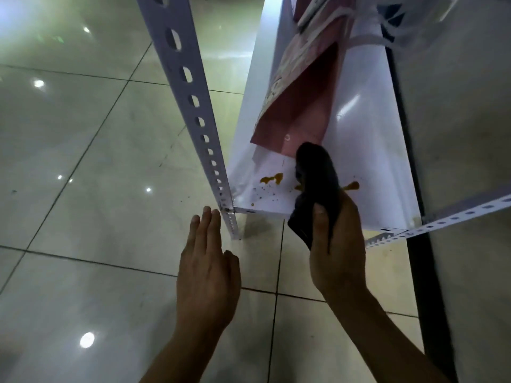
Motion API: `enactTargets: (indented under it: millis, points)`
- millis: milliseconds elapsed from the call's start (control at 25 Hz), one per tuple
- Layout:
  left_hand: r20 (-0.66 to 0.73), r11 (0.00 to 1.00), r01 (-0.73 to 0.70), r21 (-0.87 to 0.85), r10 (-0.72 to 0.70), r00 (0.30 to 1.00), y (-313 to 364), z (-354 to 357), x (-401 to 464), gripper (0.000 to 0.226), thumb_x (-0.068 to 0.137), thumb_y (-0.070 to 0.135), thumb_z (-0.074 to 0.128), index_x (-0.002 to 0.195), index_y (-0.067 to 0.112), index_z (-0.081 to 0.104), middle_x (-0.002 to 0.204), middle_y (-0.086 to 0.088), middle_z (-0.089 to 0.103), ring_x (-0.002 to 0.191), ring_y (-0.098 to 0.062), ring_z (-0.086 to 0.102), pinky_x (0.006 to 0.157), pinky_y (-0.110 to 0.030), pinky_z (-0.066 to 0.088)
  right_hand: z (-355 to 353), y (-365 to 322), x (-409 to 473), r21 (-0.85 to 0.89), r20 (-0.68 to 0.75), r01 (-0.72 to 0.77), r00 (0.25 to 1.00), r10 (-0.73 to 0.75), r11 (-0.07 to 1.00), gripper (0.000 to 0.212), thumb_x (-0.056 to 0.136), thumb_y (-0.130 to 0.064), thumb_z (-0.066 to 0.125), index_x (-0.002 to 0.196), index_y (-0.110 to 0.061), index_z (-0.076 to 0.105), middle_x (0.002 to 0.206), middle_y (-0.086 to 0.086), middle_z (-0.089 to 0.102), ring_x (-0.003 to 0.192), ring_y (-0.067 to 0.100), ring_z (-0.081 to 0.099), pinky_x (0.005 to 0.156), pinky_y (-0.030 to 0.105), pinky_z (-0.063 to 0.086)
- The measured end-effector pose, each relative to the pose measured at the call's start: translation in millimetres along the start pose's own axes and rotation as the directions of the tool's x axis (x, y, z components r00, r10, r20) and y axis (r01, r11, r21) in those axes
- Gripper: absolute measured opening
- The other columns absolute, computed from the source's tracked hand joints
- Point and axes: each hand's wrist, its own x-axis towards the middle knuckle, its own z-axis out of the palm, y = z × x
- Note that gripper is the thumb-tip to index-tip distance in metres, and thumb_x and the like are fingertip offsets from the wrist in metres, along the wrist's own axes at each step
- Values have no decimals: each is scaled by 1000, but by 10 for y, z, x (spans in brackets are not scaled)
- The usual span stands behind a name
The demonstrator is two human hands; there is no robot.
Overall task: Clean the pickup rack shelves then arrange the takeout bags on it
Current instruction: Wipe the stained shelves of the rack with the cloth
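Two bare hands low before rack. Left hand (206, 268) flat, fingers straight together, holding nothing, tips near perforated white upright (190, 106). Right hand (336, 261) clenched round dark crumpled cloth (318, 181), cloth over white shelf (367, 161) among orange sauce splatters (272, 178). Pink paper takeout bag (301, 106) lies on shelf just behind cloth.

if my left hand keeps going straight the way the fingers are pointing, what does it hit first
Most likely the perforated rack post. The left hand is open, fingers pointing up the frame, with fingertips just short of the post's lower end by the bottom shelf corner. Depth is unclear, so it might instead slip past on the floor side.
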Motion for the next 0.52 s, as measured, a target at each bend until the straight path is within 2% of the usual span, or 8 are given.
enactTargets:
  millis: [80, 120, 240, 400, 520]
  points:
    - [-30, 995, -95, 18, 95, 995, -49, 83, 44, 76, 89, 0, 59, 156, 7, 25, 164, -6, 22, 154, -24, 14, 120, -36, 20, 349, 96, 116, -196, 109, 178, 981, -159, 964, 48, 106, -34, 43, 149, -12, 45, 148, 6, 54, 138, 22, 49, 112, 40, 43]
    - [-34, 988, -148, 34, 149, 988, -53, 134, 48, 78, 87, -2, 60, 156, 7, 24, 164, -8, 23, 153, -26, 15, 121, -39, 22, 537, 119, 182, -294, 194, 249, 961, -198, 923, 50, 105, -30, 47, 150, -8, 44, 152, 11, 51, 142, 26, 45, 117, 42, 37]
    - [-44, 980, -189, 67, 192, 980, -101, 271, 92, 77, 84, -5, 59, 154, 5, 29, 162, -13, 27, 152, -31, 20, 119, -49, 29, 983, 218, 358, -457, 465, 402, 868, -171, 794, 58, 104, -38, 46, 156, -13, 36, 160, 6, 40, 149, 20, 34, 125, 38, 20]
    - [-132, 983, -175, 49, 180, 975, -189, 401, 117, 62, 88, 2, 41, 149, 1, 38, 157, -15, 37, 149, -31, 28, 119, -47, 30, 1122, 375, 458, -451, 470, 420, 862, -190, 788, 61, 102, -45, 46, 154, -14, 41, 157, 6, 45, 147, 19, 38, 123, 38, 23]
    - [-134, 982, -188, 30, 190, 973, -130, 456, 105, 63, 85, 0, 41, 148, 1, 40, 155, -16, 40, 147, -30, 32, 118, -47, 32, 998, 390, 405, -474, 423, 334, 898, -122, 815, 56, 103, -40, 47, 151, -12, 45, 156, 7, 47, 147, 20, 38, 124, 37, 22]
